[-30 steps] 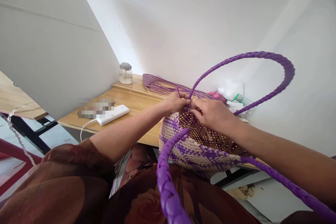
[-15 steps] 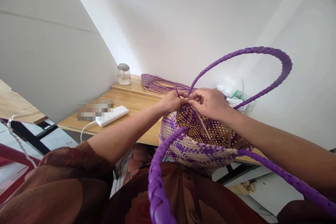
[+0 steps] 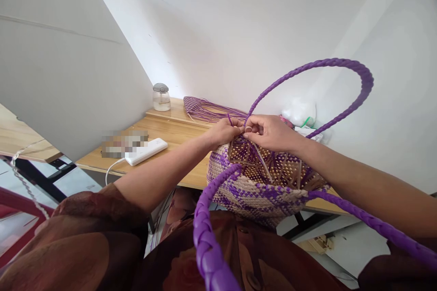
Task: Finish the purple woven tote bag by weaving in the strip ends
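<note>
A woven basket (image 3: 259, 198) in purple and beige hangs before my body at the table edge, its mouth towards me. Loose purple and tan strips lie inside. Two braided purple handles rise from it: a far handle (image 3: 341, 62) loops up towards the wall, and a near handle (image 3: 205, 223) comes towards me. My left hand (image 3: 226, 132) pinches the far rim beside the far handle's base, a short purple strip end poking up at its fingers. My right hand (image 3: 271, 132) is closed in a pinch right beside it; whatever its fingertips hold is hidden. A tan strip (image 3: 262, 160) hangs below them.
On the wooden table (image 3: 180, 143) lie a white power bank (image 3: 146, 151) with a cable and a blurred-out item (image 3: 123, 143). A lidded jar (image 3: 161, 97) and a bundle of purple strands (image 3: 205, 108) sit on the raised back ledge. White plastic bags (image 3: 300, 113) rest against the wall.
The far handle has swayed slightly left and down. My right fingers have shifted a little at the rim and curl more. My left hand keeps its place.
</note>
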Motion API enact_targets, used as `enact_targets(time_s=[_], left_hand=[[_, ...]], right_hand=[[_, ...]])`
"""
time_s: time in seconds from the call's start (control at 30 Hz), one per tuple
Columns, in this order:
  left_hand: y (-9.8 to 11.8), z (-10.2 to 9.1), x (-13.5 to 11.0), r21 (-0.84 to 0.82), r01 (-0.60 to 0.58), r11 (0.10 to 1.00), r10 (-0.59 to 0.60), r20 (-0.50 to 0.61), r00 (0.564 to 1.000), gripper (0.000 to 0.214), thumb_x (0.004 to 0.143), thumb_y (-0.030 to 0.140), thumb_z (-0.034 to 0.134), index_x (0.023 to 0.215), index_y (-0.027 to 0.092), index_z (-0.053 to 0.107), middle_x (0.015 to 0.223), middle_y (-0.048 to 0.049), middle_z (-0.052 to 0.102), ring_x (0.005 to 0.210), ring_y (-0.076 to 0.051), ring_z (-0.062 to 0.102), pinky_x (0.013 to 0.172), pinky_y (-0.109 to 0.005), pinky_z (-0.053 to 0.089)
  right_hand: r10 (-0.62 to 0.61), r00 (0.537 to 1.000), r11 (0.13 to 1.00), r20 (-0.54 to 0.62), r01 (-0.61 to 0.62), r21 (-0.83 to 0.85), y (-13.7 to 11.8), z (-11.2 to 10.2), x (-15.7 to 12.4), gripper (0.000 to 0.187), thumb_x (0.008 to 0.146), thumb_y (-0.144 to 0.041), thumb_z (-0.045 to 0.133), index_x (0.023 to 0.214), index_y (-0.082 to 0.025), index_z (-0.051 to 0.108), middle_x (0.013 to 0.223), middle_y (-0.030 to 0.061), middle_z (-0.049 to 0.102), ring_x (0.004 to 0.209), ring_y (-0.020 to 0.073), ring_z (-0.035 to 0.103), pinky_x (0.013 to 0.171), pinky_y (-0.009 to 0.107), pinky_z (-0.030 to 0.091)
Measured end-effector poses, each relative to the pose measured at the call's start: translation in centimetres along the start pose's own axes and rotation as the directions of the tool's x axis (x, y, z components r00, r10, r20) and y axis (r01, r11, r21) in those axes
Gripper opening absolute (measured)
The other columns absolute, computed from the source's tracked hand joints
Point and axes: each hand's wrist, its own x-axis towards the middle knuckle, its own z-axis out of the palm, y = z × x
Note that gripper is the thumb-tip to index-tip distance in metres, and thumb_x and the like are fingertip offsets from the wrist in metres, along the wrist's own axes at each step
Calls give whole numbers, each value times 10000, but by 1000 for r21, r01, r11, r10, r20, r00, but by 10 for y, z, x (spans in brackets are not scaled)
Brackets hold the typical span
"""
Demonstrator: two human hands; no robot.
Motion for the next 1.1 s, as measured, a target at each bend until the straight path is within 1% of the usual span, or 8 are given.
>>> enact_targets(time_s=[0.1, 0.17, 0.33, 0.53, 0.67, 0.83, 1.0, 1.1], left_hand=[[0, 0, 0, -16, -8, 1000, 8, 15, 1000, 107, 790, 253, 661, 804, 147, 662, 711, -3, 645, 658, -106, 567, 660, -239, 443], [-1, 1, 0, -5, -10, 1000, 10, 13, 1000, 97, 789, 242, 654, 810, 147, 666, 713, -3, 649, 655, -106, 571, 657, -239, 448], [-2, 1, 0, -7, -11, 1000, 11, 28, 1000, 77, 768, 209, 646, 813, 152, 669, 713, 2, 654, 645, -102, 573, 657, -235, 455], [2, 3, -2, -12, 21, 1000, -21, 34, 999, 75, 762, 181, 619, 809, 146, 667, 693, -8, 648, 616, -102, 566, 627, -235, 437], [4, 3, -3, -89, 48, 995, -44, 46, 998, 44, 727, 122, 608, 755, 140, 637, 666, -1, 631, 597, -93, 560, 625, -229, 434], [3, 2, -3, -90, 63, 994, -59, 49, 997, 123, 692, 65, 572, 761, 133, 649, 653, 2, 638, 589, -95, 563, 635, -235, 444], [2, 1, -1, -69, 59, 996, -56, 45, 997, 93, 747, 125, 613, 814, 129, 678, 681, -8, 659, 602, -101, 574, 636, -242, 451], [2, 1, -1, -53, 53, 997, -50, 52, 997, 95, 749, 124, 612, 819, 126, 676, 689, -10, 659, 603, -99, 578, 626, -236, 446]], right_hand=[[-126, 992, 986, -32, 121, -114, -1, 0, 1, 142, 832, -283, 587, 739, -189, 537, 709, 6, 579, 656, 135, 510, 596, 272, 337], [-152, 987, 981, -52, 145, -132, -2, 0, 1, 149, 842, -275, 583, 732, -185, 537, 716, 8, 578, 664, 135, 510, 606, 272, 336], [-55, 997, 997, -54, 52, -61, -5, 3, 1, 141, 849, -267, 581, 737, -185, 556, 727, 7, 591, 662, 135, 512, 606, 278, 327], [32, 998, 999, -52, -32, 10, -4, 8, 0, 192, 892, -353, 557, 777, -198, 564, 676, -5, 563, 630, 139, 485, 584, 287, 298], [-12, 1000, 1000, -28, 12, 12, -1, 9, 2, 162, 882, -320, 560, 786, -191, 575, 722, 4, 588, 664, 142, 509, 592, 280, 308], [-118, 993, 993, -11, 118, 0, 1, 8, 3, 138, 857, -241, 567, 734, -185, 538, 716, -6, 586, 682, 134, 529, 616, 269, 333], [-176, 984, 984, 37, 176, 6, 2, 6, 2, 88, 851, -205, 564, 767, -185, 576, 764, 3, 609, 723, 140, 551, 638, 268, 350], [-157, 986, 987, 51, 158, -10, 3, 6, 3, 66, 848, -207, 575, 790, -187, 600, 790, 12, 623, 736, 149, 556, 646, 278, 353]])
